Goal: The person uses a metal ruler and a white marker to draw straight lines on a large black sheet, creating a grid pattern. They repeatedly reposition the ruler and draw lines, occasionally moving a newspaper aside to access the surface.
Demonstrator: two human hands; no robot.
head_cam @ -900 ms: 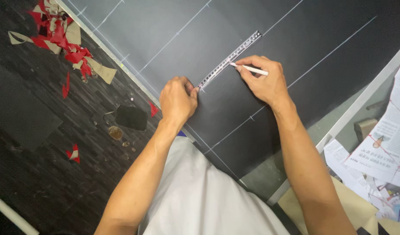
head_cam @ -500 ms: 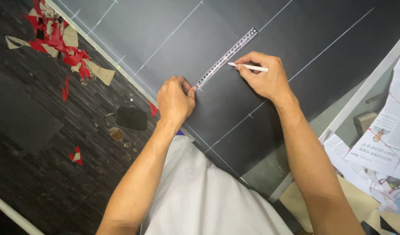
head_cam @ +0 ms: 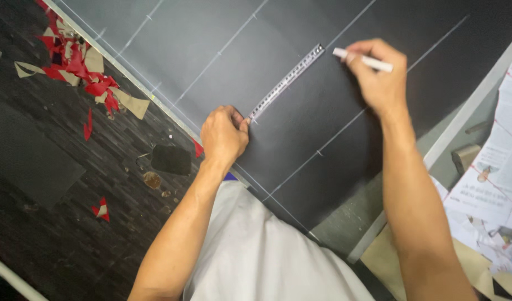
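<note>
The left hand [head_cam: 223, 135] pressed its fingers down on the near end of a thin metal ruler [head_cam: 286, 82]. The ruler lay flat on a big black sheet [head_cam: 323, 111] with white lines. The right hand [head_cam: 378, 75] pinched a white marking pen [head_cam: 362, 59], its tip just beside the ruler's far end. Red paper scraps [head_cam: 77, 67] lay on the dark floor.

Both forearms stretch forward, bare to the elbow. The left hand [head_cam: 223, 135] is curled into a loose fist, knuckles up, pressing down at the near end of the metal ruler [head_cam: 286, 82]. The right hand [head_cam: 378, 75], fingers pinched together, hovers just beyond the ruler's far end.
</note>
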